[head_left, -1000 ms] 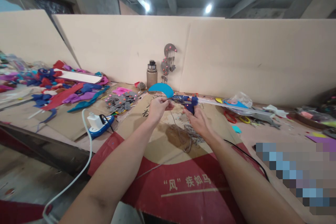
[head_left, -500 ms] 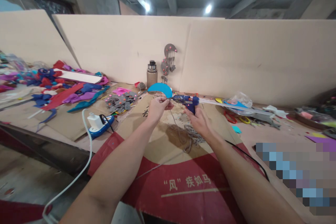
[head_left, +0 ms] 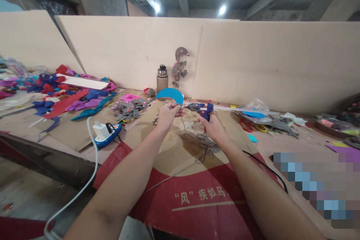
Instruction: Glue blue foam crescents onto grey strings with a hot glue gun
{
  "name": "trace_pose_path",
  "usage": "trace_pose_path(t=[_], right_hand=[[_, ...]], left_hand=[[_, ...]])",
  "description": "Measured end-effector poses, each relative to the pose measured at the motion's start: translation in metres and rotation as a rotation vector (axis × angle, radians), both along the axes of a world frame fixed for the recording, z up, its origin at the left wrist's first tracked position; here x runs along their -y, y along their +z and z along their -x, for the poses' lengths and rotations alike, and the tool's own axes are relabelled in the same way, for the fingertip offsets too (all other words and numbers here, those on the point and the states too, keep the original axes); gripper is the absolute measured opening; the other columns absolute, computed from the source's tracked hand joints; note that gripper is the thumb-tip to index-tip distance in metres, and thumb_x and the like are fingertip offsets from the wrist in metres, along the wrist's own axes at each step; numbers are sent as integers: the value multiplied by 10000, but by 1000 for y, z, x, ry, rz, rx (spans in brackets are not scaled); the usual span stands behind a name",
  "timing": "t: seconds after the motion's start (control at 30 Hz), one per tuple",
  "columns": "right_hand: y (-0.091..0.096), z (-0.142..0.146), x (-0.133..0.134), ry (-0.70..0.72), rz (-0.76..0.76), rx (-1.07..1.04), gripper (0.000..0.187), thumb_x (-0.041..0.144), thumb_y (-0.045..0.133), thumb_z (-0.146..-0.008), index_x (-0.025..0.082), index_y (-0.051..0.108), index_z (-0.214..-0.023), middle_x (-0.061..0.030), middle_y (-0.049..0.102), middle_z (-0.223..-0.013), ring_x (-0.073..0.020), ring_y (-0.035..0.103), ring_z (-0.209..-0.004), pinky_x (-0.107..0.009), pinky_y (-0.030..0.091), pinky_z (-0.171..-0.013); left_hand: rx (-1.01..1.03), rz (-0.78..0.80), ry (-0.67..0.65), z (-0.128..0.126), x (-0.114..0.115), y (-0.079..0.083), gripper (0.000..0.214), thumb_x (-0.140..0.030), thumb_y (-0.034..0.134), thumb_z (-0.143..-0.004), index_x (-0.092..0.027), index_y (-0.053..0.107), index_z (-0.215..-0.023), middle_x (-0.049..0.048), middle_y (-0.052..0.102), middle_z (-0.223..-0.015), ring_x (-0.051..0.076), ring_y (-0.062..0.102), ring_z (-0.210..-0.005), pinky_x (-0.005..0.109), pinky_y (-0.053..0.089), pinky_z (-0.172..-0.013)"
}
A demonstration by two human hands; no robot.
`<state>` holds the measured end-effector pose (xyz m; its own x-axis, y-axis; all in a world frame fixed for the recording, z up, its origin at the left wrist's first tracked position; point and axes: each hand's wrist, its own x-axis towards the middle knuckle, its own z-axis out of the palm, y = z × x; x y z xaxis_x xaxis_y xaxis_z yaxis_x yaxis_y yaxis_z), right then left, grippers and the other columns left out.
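Note:
My left hand (head_left: 168,118) pinches a blue crescent-shaped piece (head_left: 171,93) near its right end. A grey yarn strand (head_left: 183,123) hangs below those fingers; where its upper end sits is hidden. In my right hand (head_left: 213,129) is a blue glue gun (head_left: 206,110), its handle gripped and a small red light showing. Its nozzle points left, just short of my left fingertips. From the gun's rear a long clear glue stick (head_left: 247,110) sticks out to the right. Under both hands, a tangle of grey yarn (head_left: 205,146) lies on the printed cardboard (head_left: 180,167).
Behind stand a bottle (head_left: 162,80) and a grey hanging crescent ornament (head_left: 181,65) against pale boards. A blue power strip (head_left: 108,137), grey pink-dotted pieces (head_left: 129,109) and felt scraps (head_left: 75,97) lie left. Scissors (head_left: 247,125) lie right; a black cord (head_left: 267,167) runs past my right forearm.
The glue gun's nozzle has drawn slightly right, away from the crescent. Its glue stick now lies more level. My left hand and the crescent have barely shifted.

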<state>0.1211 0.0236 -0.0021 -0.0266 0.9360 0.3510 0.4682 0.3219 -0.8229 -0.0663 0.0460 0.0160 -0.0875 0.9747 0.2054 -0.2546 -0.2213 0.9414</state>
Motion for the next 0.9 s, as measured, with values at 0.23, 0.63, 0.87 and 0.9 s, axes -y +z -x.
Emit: trace_pose_path(t=[0.23,0.63,0.87,0.9], right_hand=[[-19,-11,-26,-182,147,327,161,324,643,-746,195,562,-695,-67,619,-662,-212,587,-636,-336,454,-618],[-9,16,-7,-47,-169,-51,233,404,511,-820,205,475,-936,-96,601,-990,-217,578,-943,-419,464,-874],[-2,45,4,257,132,-616,475,513,646,-726,248,446,-1066,41,573,-772,-109,535,-592,-284,486,-610],[-2,44,4,217,123,-602,455,505,663,-711,239,475,-1029,49,553,-749,-100,502,-573,-258,457,-568]], left_hand=[[-13,15,-87,-10,6,-4,126,-207,680,-784,-114,617,-726,57,693,-692,120,650,-581,297,565,-684],[-388,-153,41,-18,15,-7,135,-266,605,-803,-141,651,-824,79,723,-831,119,625,-509,208,391,-427],[-467,-267,161,-18,19,-6,155,-281,632,-779,-166,710,-848,47,721,-832,103,576,-526,224,422,-516],[-452,-253,139,-18,19,-7,162,-287,626,-787,-161,704,-851,47,718,-809,102,573,-512,224,418,-504]])
